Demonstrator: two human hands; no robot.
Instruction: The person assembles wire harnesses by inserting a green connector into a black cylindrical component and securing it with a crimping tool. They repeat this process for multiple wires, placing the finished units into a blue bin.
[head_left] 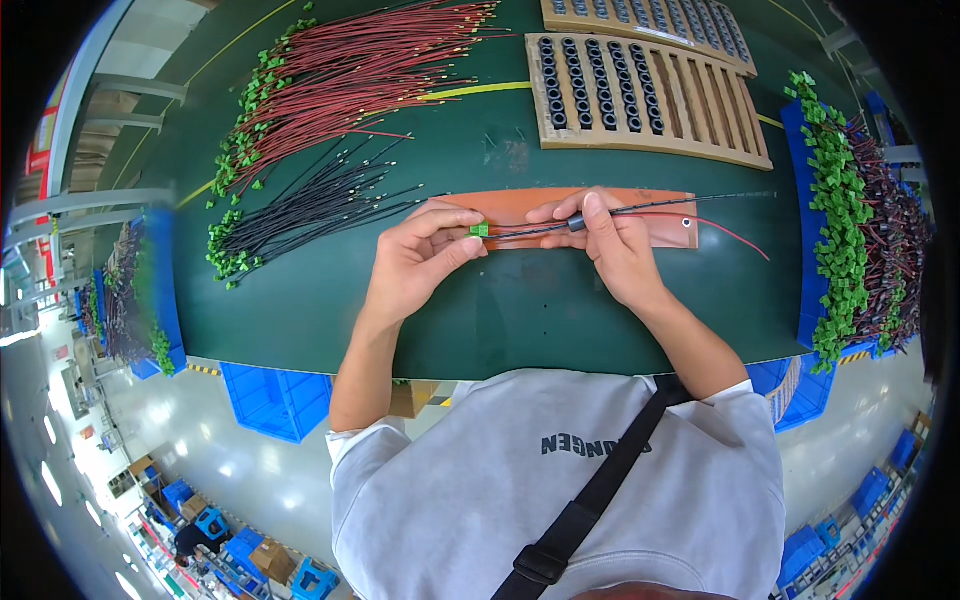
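The left grip (pixel 425 245) was closed on a small green connector (pixel 480 230), pinched between thumb and fingers over the middle of the worktop (pixel 560 325). The right grip (pixel 605 238) grasped a black tubular core (pixel 576 222) just to the right of that connector, its thumb over the core's right end; the thumb hid too much to tell whether every wire ran through. From the connector, a red wire (pixel 735 237) and a black wire (pixel 710 203) stretched across to the right hand and came out beyond it, spreading apart, the red one curving toward the person and the black one lying nearly straight. Beneath the hands lay a long orange-brown strip (pixel 520 203), with a round hole near its right end. To the left lay a bundle of black wires (pixel 300 215) with green connectors at their left ends, and beyond it a larger spread of red wires (pixel 370 65), likewise ended in green. Past the strip, to the right, stood a cardboard tray (pixel 655 146) with rows of black tubular cores in its left slots, and a second cardboard tray (pixel 575 22) bordered its far edge. At the worktop's right side, a blue bin (pixel 797 150) held massed green connectors and dark wires; another blue bin (pixel 172 290) stood at the left side, and a blue crate (pixel 262 395) showed below the near edge
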